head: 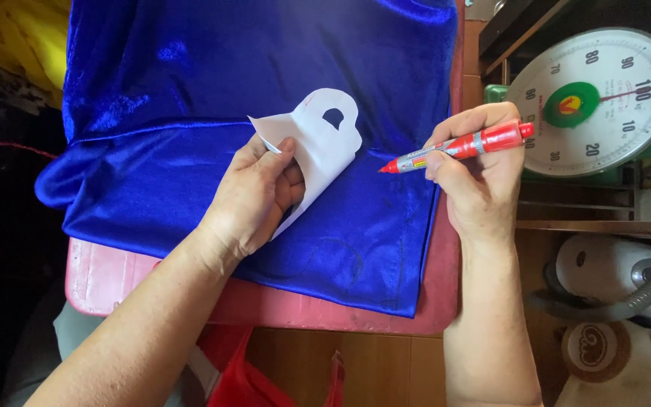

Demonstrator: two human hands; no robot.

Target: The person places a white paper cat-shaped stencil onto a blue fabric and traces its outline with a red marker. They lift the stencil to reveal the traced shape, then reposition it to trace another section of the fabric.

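We pinch a thin, floppy paper pattern [319, 154] by its near edge in our left hand [254, 197], lifting it off the soft, slippery blue cloth [212, 181] on the red table [107, 279], our right hand [476, 173] clamped around a red marker [461, 148].

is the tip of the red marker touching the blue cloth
No, the right hand holds the red marker with its tip raised just above the blue cloth, beside the white paper cutout.
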